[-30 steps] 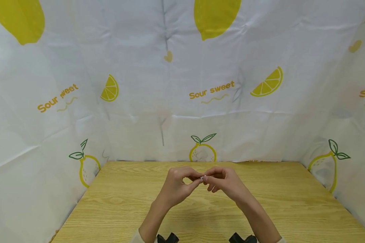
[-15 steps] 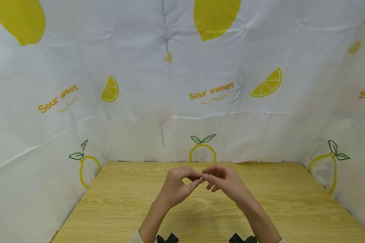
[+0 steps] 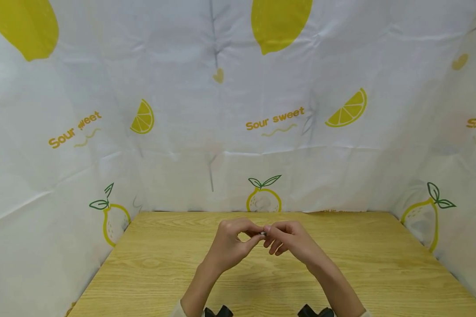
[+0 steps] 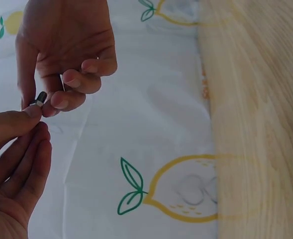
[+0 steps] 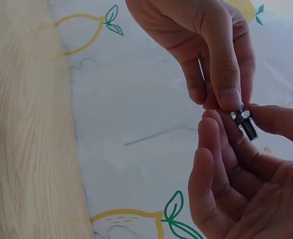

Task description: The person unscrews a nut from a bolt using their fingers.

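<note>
Above the table, my left hand (image 3: 231,243) pinches a small metal bolt (image 5: 250,131) at its head end, between thumb and fingers. A hex nut (image 5: 243,117) sits on the bolt, and the threaded end sticks out past it toward my right palm. My right hand (image 3: 294,241) meets the left at the fingertips. In the right wrist view its thumb and index finger lie on either side of the nut and pinch it, while the other fingers stay loosely bent. The bolt's head is mostly hidden by the left fingertips.
A wood-grain table (image 3: 174,273) lies under both hands. White cloth (image 3: 182,167) printed with lemons hangs behind it and along both sides. Two black objects (image 3: 219,311) show at the bottom edge of the head view, between the forearms.
My right index finger lifted away from the thumb half a second ago and has come back down onto the nut. My left hand has kept its place and its grip.
</note>
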